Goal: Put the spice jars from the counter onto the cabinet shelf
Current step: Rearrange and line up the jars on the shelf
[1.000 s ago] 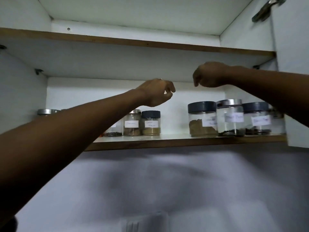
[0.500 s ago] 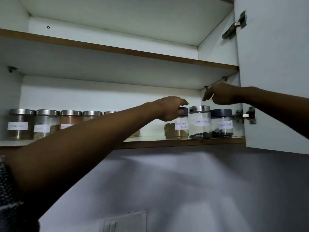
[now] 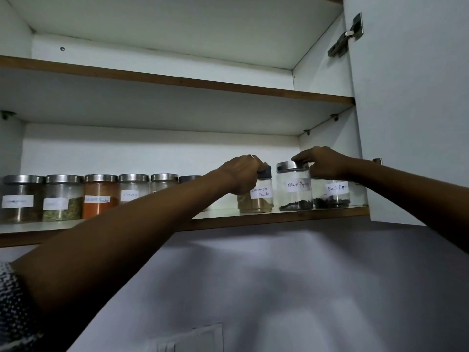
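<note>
Several labelled glass spice jars stand in a row on the lower cabinet shelf (image 3: 279,216). My left hand (image 3: 241,174) grips the dark lid of the coriander powder jar (image 3: 256,200). Right of it stands a steel-lidded black pepper jar (image 3: 294,190). My right hand (image 3: 322,163) covers the top of a second black pepper jar (image 3: 332,196) at the far right, fingers curled over its lid, one finger touching the steel lid beside it. Both jars rest on the shelf.
More jars fill the shelf's left part: an orange powder jar (image 3: 100,196), a cloves jar (image 3: 132,190), a green-herb jar (image 3: 63,199). The upper shelf (image 3: 177,81) is bare. The open cabinet door (image 3: 411,110) hangs at right. A grey wall lies below.
Both hands have come down from the air onto the jar lids at the shelf's right end. The camera has shifted right, bringing more jars at the left into view.
</note>
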The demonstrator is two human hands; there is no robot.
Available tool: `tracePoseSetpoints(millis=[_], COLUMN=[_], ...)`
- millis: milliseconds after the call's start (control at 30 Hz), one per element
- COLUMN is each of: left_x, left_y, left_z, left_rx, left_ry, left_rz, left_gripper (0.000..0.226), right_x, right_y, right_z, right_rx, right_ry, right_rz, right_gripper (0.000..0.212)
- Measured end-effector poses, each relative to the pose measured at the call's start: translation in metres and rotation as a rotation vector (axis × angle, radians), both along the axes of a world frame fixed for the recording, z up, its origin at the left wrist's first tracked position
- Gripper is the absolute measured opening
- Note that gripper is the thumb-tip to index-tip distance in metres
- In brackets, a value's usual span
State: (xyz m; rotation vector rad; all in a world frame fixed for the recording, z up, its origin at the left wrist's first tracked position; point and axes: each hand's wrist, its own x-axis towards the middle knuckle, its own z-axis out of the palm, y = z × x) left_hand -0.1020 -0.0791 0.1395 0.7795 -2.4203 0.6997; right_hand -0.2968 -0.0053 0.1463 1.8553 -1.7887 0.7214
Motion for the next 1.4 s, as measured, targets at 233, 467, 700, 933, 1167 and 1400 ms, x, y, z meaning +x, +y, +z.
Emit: tracePoseSetpoints(millis=[233,467,700,933,1167,1400], left_x=[0.009,0.016,0.019,0.018,0.013,0.009], left_y=[-0.032,-0.068,-0.1,-0.135,-0.157,-0.166], left_z=[-0.003,-0.005,-0.009,-0.011,-0.012,-0.011], left_rx=[0.04,0.068,0.196,0.267,0.285,0.302], left_ry=[0.053,0.093,0.213,0.281,0.287,0.212], left_rz=[0.007,0.031,0.022,0.055,0.124,0.194], left_gripper=[0.049,0.056,0.069,0.069,0.069,0.075], right_x=[0.018,0.03,0.037,0.043,0.045,0.042], right_y=[-0.017,-0.049,-0.084,-0.124,-0.161,-0.188], right_z=[-0.003,-0.004,-0.01,-0.014,-0.014,-0.01], right_rx=[-0.018,-0.022,-0.035,-0.045,-0.019,0.046], right_ry=[-0.005,0.009,0.017,-0.018,-0.026,0.066], right_rz=[0.036,0.054,0.082,0.103,0.088,0.026], right_gripper=[0.057,0.055,0.055,0.05,0.046,0.04])
